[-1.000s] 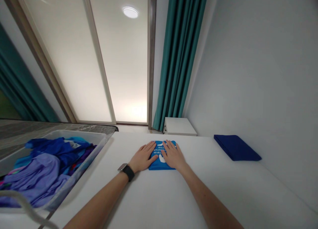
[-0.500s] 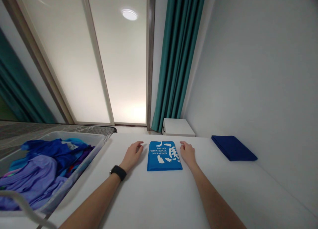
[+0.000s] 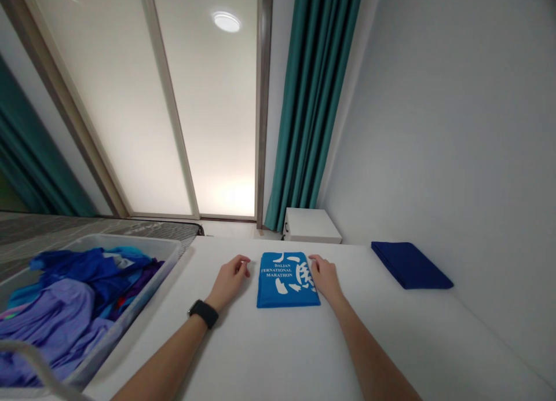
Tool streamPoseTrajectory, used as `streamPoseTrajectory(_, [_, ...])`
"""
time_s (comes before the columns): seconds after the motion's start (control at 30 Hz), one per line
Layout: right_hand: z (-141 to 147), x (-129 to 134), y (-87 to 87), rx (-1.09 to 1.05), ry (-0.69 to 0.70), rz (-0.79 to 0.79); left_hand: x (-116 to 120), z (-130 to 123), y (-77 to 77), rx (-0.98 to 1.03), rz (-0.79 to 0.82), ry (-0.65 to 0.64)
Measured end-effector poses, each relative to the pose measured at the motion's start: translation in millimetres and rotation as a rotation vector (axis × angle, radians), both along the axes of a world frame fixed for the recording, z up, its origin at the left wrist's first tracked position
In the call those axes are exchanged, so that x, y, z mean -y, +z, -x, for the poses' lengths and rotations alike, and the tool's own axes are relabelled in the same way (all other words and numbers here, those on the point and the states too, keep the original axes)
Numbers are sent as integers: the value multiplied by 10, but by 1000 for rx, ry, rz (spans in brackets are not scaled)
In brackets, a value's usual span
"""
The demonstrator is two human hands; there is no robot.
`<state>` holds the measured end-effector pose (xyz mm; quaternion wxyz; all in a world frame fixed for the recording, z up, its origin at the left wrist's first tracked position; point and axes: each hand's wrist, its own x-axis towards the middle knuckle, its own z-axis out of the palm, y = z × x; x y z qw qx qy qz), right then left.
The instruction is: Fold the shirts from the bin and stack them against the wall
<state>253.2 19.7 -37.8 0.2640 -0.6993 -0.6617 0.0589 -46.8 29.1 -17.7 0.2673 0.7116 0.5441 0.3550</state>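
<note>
A folded bright blue cloth with white lettering [image 3: 282,291] lies flat on the white table [image 3: 278,354]. Just left of it, not touching, is my left hand [image 3: 230,280], its fingers loosely curled and apart, holding nothing; a black watch is on that wrist. My right hand [image 3: 325,277] rests at the cloth's right edge, the fingertips touching or very near it, fingers slightly spread and nothing gripped. Further right, a folded dark navy cloth [image 3: 412,266] lies near the wall.
At the left, a clear plastic bin [image 3: 174,251] holds rumpled blue and purple clothes [image 3: 56,314]. A pale curved handle or tube [image 3: 37,360] crosses the lower left corner. Behind the table are a small white cabinet [image 3: 313,224] and a teal curtain [image 3: 308,111].
My right hand has moved left to the cloth's right edge. My left hand has shifted slightly, its fingers more curled. The view has tilted up a little.
</note>
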Motion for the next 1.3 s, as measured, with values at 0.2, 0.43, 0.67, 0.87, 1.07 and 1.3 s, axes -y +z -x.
streamPoseTrajectory(0.2, [70,59,33,-4,60,10,63,-49,52,-46,29,-93])
streamPoseTrajectory(0.43, [244,116,71,41,-56,68,67,-69,49,-69,52,-138])
streamPoseTrajectory(0.67, [413,162,82,-8,-49,50,51,-25,45,-83,88,-18])
streamPoseTrajectory(0.87, [341,125,15,-131,20,-69,94,18,152,-156,213,-84])
streamPoseTrajectory(1.07, [381,155,12,-16,8,12,246,-2,345,-233,292,-147])
streamPoseTrajectory(1.3, [446,198,33,5,83,46,382,-46,357,-251,290,-142])
